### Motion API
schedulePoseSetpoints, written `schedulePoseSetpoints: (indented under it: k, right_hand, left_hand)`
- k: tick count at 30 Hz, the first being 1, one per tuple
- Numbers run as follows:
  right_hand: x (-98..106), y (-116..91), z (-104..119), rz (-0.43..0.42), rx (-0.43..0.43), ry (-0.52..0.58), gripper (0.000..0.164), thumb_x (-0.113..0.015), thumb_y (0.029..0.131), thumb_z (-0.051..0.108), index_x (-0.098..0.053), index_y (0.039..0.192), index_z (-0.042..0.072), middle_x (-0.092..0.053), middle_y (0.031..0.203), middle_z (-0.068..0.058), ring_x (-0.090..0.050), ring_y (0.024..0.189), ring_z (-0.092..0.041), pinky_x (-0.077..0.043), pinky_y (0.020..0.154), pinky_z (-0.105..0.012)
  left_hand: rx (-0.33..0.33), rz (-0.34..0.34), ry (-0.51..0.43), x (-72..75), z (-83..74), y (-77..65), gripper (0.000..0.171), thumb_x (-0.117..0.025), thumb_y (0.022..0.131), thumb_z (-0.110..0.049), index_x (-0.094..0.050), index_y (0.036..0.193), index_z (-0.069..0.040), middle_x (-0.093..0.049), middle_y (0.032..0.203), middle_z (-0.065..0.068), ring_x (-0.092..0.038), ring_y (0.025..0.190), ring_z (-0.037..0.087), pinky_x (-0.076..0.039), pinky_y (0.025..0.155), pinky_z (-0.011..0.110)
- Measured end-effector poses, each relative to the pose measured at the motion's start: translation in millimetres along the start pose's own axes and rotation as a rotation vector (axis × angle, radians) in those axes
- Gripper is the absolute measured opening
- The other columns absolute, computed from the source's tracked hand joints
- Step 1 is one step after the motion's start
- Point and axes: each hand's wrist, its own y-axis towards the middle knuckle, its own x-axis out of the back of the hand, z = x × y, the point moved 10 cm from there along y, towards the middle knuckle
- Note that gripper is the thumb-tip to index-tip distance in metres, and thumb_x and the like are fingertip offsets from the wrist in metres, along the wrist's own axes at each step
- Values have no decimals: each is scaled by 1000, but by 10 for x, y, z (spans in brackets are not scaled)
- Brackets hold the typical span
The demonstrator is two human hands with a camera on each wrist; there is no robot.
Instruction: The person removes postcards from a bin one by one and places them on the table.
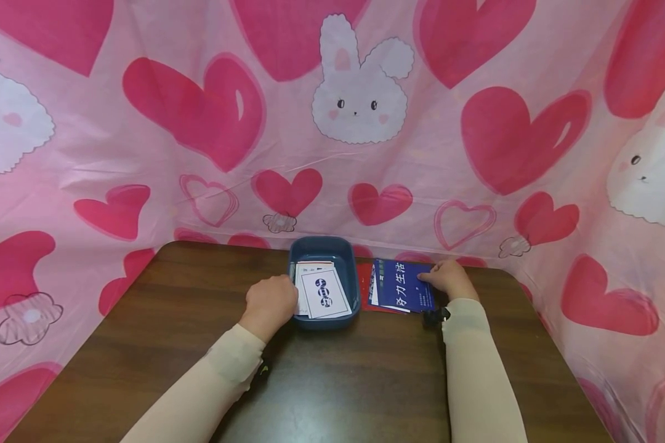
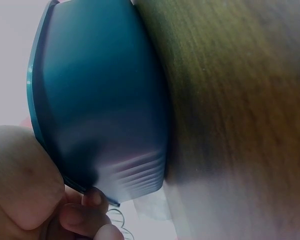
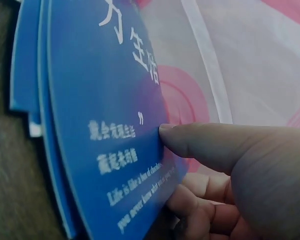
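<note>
A dark blue plastic bin (image 1: 357, 289) stands near the table's back edge with several white cards (image 1: 326, 294) inside, the top one bearing a blue printed design. My left hand (image 1: 270, 303) grips the bin's left rim; in the left wrist view, the curled fingers (image 2: 76, 218) are at the rim, partly out of sight. To the right of the bin lies a fanned stack of cards, red (image 1: 366, 284) at the left and blue on top. My right hand (image 1: 452, 279) pinches the right edge of the top blue card (image 3: 105, 100), thumb above and fingers beneath.
The brown wooden table (image 1: 343, 381) extends in front of the bin and cards. A pink curtain (image 1: 288, 141) with hearts and rabbits hangs close behind the table and along both sides.
</note>
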Motion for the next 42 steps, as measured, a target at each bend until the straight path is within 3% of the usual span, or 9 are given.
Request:
schedulePoseSetpoints:
  k: [7,12,15,18,24,29,38,42]
  right_hand:
    - [24,-22,32,-3,-3,-11,39,-86,101,39,-69,103,3,-72,102,-18,-66,99,-35,-57,84,-43]
    - [18,0,27,17,19,7,53,-83,104,39,-67,131,-3,-75,123,-28,-71,107,-40,-63,98,-55]
    - [30,25,42,21,32,24,56,-79,106,37,-65,139,-6,-77,125,-30,-74,107,-40,-65,99,-56]
    - [68,22,131,1,60,27,50,-76,108,35,-67,136,-6,-79,120,-27,-75,103,-37,-65,94,-50]
    - [93,-77,555,-15,195,100,44,-76,108,31,-69,131,-6,-79,116,-27,-78,89,-30,-68,84,-43]
    - [101,-244,970,-8,296,103,45,-79,107,36,-72,130,-3,-81,111,-24,-78,80,-23,-63,77,-35]
    - [-174,-569,1664,89,411,137,43,-79,107,37,-72,133,2,-82,117,-21,-83,103,-43,-68,94,-47]
    - [-387,-684,2044,135,451,87,43,-81,106,37,-74,134,5,-81,118,-17,-83,102,-37,-69,92,-46]
  left_hand:
    - [-2,-8,-2,15,15,-1,43,-89,94,-36,-78,115,-1,-72,84,12,-64,67,30,-64,59,46]
    - [4,-8,-8,23,32,-4,41,-88,95,-35,-78,116,-1,-72,83,12,-64,67,30,-64,59,46]
    - [6,-12,-8,29,44,-6,39,-87,96,-35,-78,114,-1,-71,82,12,-64,66,30,-64,59,46]
    - [6,-15,-7,34,55,-9,39,-86,96,-35,-78,114,-1,-72,82,12,-64,66,30,-64,59,46]
    - [4,-14,-8,31,59,-9,37,-85,97,-33,-79,114,-1,-74,86,13,-64,67,30,-64,60,47]
    - [1,-14,-14,34,33,-15,36,-85,97,-33,-79,114,-1,-75,88,13,-65,68,31,-64,61,48]
    - [-11,-10,0,14,-11,-25,38,-88,95,-33,-79,115,-2,-75,89,13,-64,68,30,-65,61,48]
    - [-24,-30,15,31,-12,-22,37,-87,95,-32,-80,115,-2,-77,91,14,-65,68,30,-66,62,50]
